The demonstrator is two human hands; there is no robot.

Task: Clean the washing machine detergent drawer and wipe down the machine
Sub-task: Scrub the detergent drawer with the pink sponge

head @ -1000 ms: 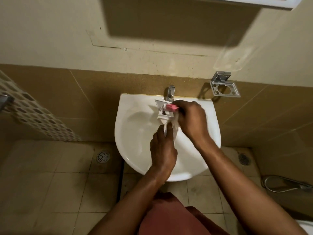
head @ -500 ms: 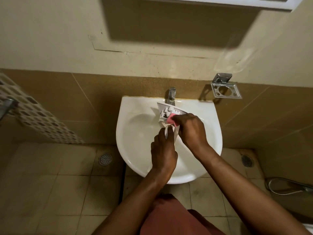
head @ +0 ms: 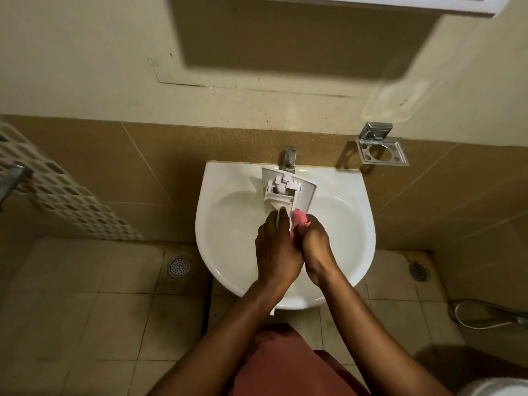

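Observation:
A white plastic detergent drawer (head: 285, 187) is held upright over the white wall-mounted sink (head: 228, 224), its front panel toward the tap. My left hand (head: 275, 250) grips the drawer's near end. My right hand (head: 314, 244) is closed around a pink cloth (head: 300, 220) pressed against the drawer's right side, close to my left hand. The lower part of the drawer is hidden by both hands.
A chrome tap (head: 290, 157) stands at the back of the sink. A metal holder (head: 381, 150) is fixed to the wall at right. Floor drains (head: 178, 266) (head: 417, 270) sit on both sides. A shower hose (head: 485, 315) lies on the floor at right.
My right hand with the pink cloth has slid from the drawer's far end by the tap down toward me, next to my left hand. The drawer's far compartments are now uncovered.

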